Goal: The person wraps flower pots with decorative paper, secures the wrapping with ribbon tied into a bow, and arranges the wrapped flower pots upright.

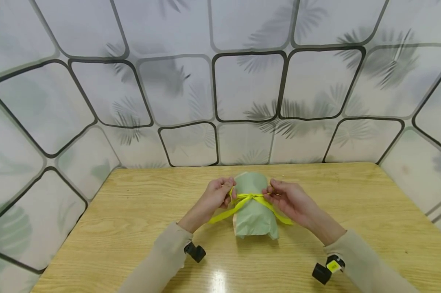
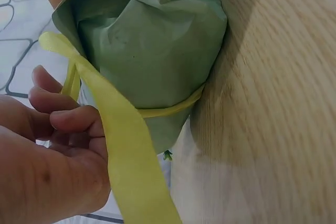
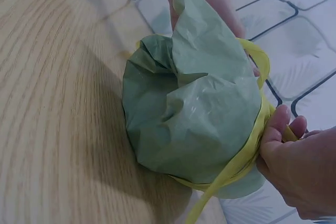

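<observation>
A bundle wrapped in pale green paper [image 1: 256,221] lies on the wooden table, its crumpled end toward me. Yellow ribbon [image 2: 128,150] runs round its middle and is knotted on top, with loops to both sides and loose tails hanging down. At the bundle's left side my left hand [image 1: 215,196] pinches one ribbon loop between thumb and fingers. On the other side, my right hand [image 1: 291,201] grips the opposite loop, as the right wrist view also shows. A small green leafy tip [image 2: 167,155] peeks from beyond the paper in the left wrist view. What the paper encloses is hidden.
The wooden table [image 1: 132,228] ends at a patterned fabric wall [image 1: 249,87] behind, with similar walls at both sides. Small black cameras [image 1: 195,252] are strapped on both wrists, below the sleeves.
</observation>
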Motion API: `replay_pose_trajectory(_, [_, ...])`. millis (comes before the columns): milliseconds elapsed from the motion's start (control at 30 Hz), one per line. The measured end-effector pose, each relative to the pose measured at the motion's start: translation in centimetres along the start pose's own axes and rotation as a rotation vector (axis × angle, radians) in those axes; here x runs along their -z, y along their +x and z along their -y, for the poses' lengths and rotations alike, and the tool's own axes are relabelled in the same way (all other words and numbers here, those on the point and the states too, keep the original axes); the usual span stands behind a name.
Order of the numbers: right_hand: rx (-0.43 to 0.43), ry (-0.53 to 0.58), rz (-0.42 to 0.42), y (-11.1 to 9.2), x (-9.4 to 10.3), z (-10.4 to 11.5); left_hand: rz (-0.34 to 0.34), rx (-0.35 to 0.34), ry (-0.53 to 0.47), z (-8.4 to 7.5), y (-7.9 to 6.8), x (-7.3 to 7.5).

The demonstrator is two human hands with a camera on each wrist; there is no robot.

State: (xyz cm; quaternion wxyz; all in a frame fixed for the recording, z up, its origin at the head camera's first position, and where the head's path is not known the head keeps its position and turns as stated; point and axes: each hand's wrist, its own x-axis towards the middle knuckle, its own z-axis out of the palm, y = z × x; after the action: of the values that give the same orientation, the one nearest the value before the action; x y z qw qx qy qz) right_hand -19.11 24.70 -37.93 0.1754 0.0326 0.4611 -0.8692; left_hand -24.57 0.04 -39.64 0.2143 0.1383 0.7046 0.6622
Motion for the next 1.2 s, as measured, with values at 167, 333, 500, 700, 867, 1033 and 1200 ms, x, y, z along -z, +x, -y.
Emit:
replay_pose_trajectory(167, [0.022,-0.018,-0.017,0.0,0.4,-0.4,-0.023,0.008,0.036,-0.1,-0.1,0.6])
replay_pose_trajectory(333, [0.061,-0.071,-0.042,0.0,0.2,-0.8,-0.042,-0.004,0.029,-0.3,-0.2,0.8])
replay_pose_trajectory(500, [0.099,-0.164,-0.051,0.1,-0.3,-1.0,-0.063,-0.013,0.089,-0.7,-0.6,1.2])
replay_pose_trajectory(700, [0.105,-0.209,-0.059,-0.3,-0.5,-1.0,-0.018,0.090,0.162,-0.4,-1.3,1.4])
replay_pose_trajectory(867, [0.104,-0.200,-0.059,-0.5,-0.4,-0.9,-0.106,0.049,0.127,-0.2,-1.3,1.2])
replay_pose_trajectory(1033, [0.138,-0.238,-0.042,-0.6,-0.2,-1.2,-0.165,0.001,0.197,-0.3,-1.5,1.3])
replay_pose_trajectory(1200, [0.181,-0.340,-0.052,-0.4,-0.2,-1.3,-0.097,-0.103,0.231,-0.5,-1.7,1.0])
